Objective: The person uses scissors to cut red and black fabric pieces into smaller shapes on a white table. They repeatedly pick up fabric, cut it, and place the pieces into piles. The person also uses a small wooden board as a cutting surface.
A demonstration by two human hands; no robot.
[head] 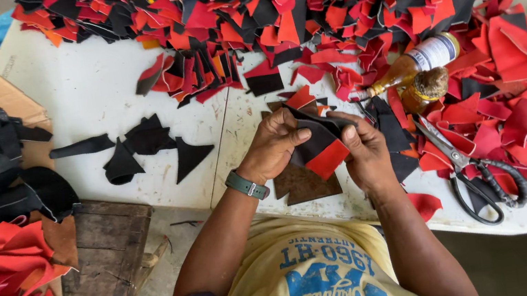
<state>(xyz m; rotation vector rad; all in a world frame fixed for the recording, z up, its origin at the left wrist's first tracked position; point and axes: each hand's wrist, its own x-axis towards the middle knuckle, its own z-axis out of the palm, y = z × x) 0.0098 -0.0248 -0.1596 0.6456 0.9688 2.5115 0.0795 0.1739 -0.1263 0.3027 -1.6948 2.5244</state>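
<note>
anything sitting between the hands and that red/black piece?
No. Both the left hand and right hand already grip the folded red and black piece directly, above the white table. The scissors lie off to the right, apart.

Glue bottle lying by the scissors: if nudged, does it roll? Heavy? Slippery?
The bottle lies on its side and looks round, so a sideways push would probably roll it, though the red and black scraps around it would likely stop it soon. It seems partly filled with amber liquid, so moderately light. The smooth, shiny wall may be slippery, perhaps sticky near the neck.
</note>
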